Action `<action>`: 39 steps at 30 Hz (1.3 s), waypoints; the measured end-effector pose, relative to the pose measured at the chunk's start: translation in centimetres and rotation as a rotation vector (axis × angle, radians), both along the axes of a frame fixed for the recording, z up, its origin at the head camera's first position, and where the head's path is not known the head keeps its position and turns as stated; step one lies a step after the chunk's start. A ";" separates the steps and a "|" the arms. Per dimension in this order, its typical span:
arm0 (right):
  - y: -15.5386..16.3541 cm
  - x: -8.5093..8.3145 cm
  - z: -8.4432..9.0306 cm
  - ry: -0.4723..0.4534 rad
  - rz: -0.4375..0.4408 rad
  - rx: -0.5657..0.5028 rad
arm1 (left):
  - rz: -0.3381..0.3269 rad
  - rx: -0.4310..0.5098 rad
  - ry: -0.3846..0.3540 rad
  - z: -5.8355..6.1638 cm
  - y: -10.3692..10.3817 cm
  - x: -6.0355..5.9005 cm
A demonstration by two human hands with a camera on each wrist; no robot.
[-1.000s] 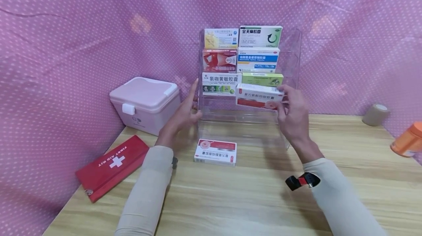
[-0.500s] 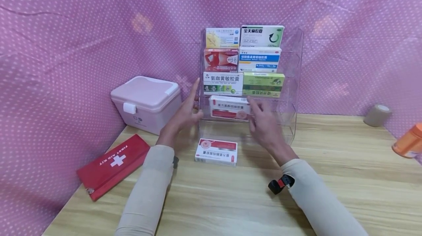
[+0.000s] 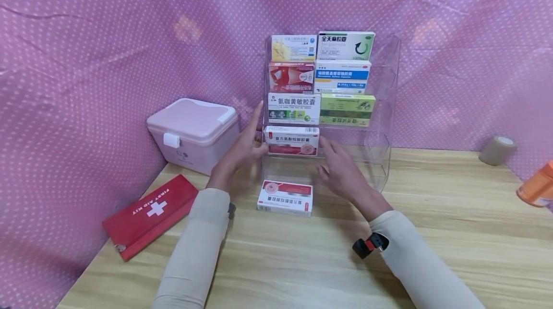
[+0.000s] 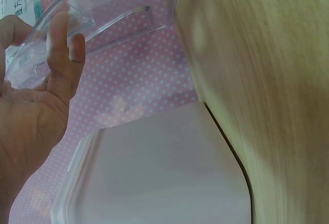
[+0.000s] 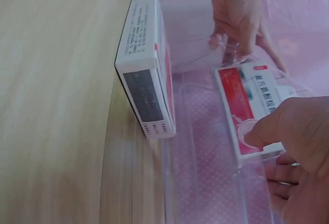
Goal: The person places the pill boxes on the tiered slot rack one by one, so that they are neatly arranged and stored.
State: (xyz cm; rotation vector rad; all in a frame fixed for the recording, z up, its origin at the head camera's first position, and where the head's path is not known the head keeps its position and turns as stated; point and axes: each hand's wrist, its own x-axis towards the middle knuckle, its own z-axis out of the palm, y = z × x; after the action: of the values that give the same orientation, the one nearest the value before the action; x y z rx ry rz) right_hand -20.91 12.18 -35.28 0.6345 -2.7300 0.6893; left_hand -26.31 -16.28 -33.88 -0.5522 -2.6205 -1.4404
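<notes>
A clear acrylic display rack (image 3: 382, 78) stands upright with medicine boxes on its tiers. My left hand (image 3: 242, 151) rests against the rack's left side, index finger extended upward along it. A white-and-red medicine box (image 3: 291, 142) sits at the left of a lower tier, under the white-and-green box (image 3: 294, 108). My right hand (image 3: 345, 170) is at that box's right end, index fingertip right at the edge; in the right wrist view the thumb (image 5: 270, 129) overlaps its front. Another white-and-red medicine box (image 3: 285, 198) lies flat on the table before the rack.
A pink lidded storage box (image 3: 192, 136) stands left of the rack, with a red first aid pouch (image 3: 151, 215) in front of it. At the right are a beige roll (image 3: 497, 150) and an orange bottle (image 3: 537, 186). A dotted pink cloth (image 3: 108, 59) hangs behind.
My right hand has brought the white-and-red box down and left to the lower tier, then slid it to the left side; its grip has loosened. The left hand has stayed at the rack.
</notes>
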 end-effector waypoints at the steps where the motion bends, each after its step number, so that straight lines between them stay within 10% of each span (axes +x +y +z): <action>1: 0.1 0.2 0.2 0.002 -0.001 0.005 | 0.001 -0.004 -0.002 0.0 0.0 0.0; 13: -0.2 2.4 0.9 0.043 0.024 0.050 | 0.009 -0.015 -0.003 -0.3 -0.1 0.0; 26: -0.6 2.8 0.5 -0.492 0.095 0.317 | 0.006 -0.021 0.016 -0.1 0.3 -0.2; 39: -0.8 2.9 -0.5 -0.530 0.106 0.255 | -0.003 -0.021 0.019 -0.1 0.0 0.0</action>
State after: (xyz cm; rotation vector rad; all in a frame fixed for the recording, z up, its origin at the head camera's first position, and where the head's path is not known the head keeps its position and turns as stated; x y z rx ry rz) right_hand -18.04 11.41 -35.80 0.7445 -3.3335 0.6048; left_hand -26.31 -16.24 -33.95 -0.5699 -2.6243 -1.4023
